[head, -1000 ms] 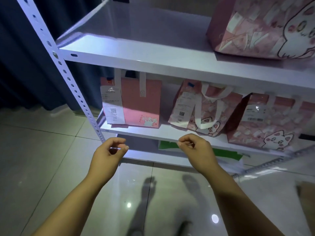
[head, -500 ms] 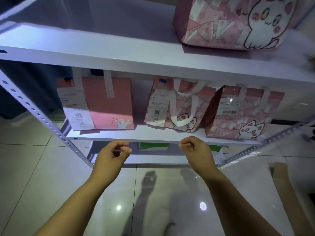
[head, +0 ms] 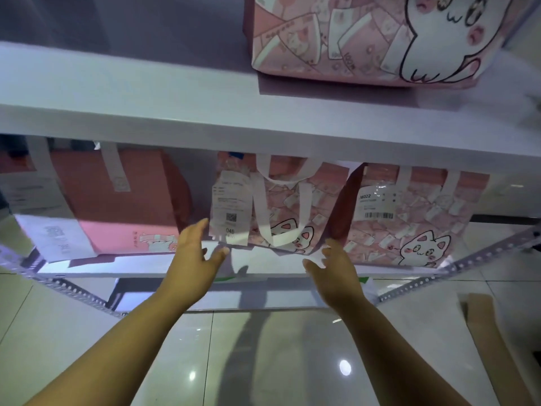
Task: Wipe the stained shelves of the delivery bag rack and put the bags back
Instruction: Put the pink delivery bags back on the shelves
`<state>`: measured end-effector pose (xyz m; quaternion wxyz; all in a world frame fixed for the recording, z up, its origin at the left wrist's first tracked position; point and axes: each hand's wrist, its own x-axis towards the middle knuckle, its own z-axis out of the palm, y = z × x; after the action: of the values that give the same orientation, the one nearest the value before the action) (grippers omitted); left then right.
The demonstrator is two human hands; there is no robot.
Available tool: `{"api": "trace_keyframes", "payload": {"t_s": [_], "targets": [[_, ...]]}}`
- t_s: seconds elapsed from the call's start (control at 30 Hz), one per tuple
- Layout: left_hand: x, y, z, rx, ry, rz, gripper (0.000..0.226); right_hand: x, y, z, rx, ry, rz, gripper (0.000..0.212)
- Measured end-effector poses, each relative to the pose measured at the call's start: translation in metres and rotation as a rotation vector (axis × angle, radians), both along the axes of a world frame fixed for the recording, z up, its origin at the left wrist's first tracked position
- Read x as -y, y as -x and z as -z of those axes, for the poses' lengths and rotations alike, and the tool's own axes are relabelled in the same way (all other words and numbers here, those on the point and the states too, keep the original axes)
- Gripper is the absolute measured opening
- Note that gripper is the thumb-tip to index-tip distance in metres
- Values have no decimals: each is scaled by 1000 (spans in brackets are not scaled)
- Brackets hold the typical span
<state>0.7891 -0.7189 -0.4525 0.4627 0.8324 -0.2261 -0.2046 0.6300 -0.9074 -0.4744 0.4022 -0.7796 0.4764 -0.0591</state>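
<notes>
Now, left hand and right hand outstretched, flanking middle bag, each grip spread open, empty

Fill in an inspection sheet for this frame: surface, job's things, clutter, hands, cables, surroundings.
Surface: middle shelf, white, front strip bare; no stain made out.
Job's things: plain pink bag, middle cat bag with receipt, and right cat bag stand on it; large cat bag on upper shelf. No cloth seen.
Clutter: cardboard strip on the floor, right.
Hands: left hand and right hand open, either side of the middle cat bag's base; contact unclear.
Cables: nothing seen.
Surroundings: glossy tiled floor, perforated rack upright.
</notes>
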Motion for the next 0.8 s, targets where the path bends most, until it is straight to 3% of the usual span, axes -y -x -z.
{"api": "trace_keyframes", "payload": {"t_s": [0.1, 0.2, 0.33, 0.6, 0.8], "targets": [[22, -13, 5, 12, -106, -27, 41, 17, -9, 8, -9, -49, -10, 74], [40, -26, 5, -47, -176, -67, 35, 27, -14, 13, -30, -39, -52, 66], [50, -35, 9, -49, -155, -71, 51, 35, -15, 16, -43, -45, -141, 46], [35, -11, 10, -33, -90, -223, 18, 38, 5, 12, -62, -2, -84, 15], [1, 27, -7, -39, -47, -262, 19, 20, 39, -5, -24, 64, -23, 7]]}}
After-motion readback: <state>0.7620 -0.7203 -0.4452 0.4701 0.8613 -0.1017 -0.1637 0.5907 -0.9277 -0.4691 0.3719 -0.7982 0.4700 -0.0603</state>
